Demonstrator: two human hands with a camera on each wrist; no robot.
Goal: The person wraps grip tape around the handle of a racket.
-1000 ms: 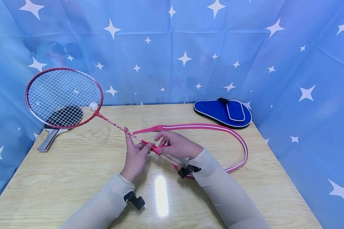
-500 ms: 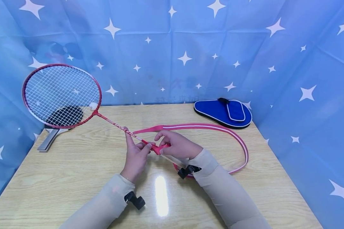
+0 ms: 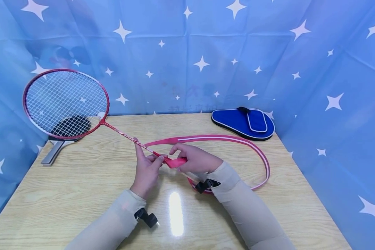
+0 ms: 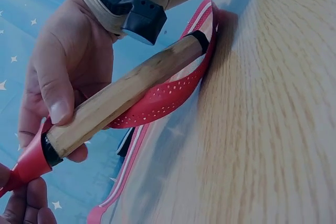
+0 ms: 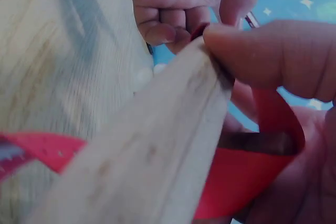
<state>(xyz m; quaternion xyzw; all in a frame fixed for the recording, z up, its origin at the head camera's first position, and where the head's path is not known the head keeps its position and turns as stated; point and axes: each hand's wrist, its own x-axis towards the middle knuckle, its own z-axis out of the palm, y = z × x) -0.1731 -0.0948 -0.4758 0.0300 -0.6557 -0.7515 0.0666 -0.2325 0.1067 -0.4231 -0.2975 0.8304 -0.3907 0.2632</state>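
A red badminton racket is raised over the table, its head up to the left. My left hand holds it where shaft meets handle, thumb on the red wrap there and index finger stretched along the shaft. The wooden handle is bare, with black bands at both ends. Red perforated grip tape is wrapped at the handle's top; its long white-striped length curves over the table to the right. My right hand pinches the tape beside the handle, its thumb against the wood in the right wrist view.
At the left, a black table-tennis paddle lies behind the racket head, with a white ball near it. A blue paddle case lies at the back right. A starry blue curtain borders the table.
The racket head has risen slightly and shifted left. My right hand has moved a little right, and more red tape shows between the hands. My left hand keeps its hold.
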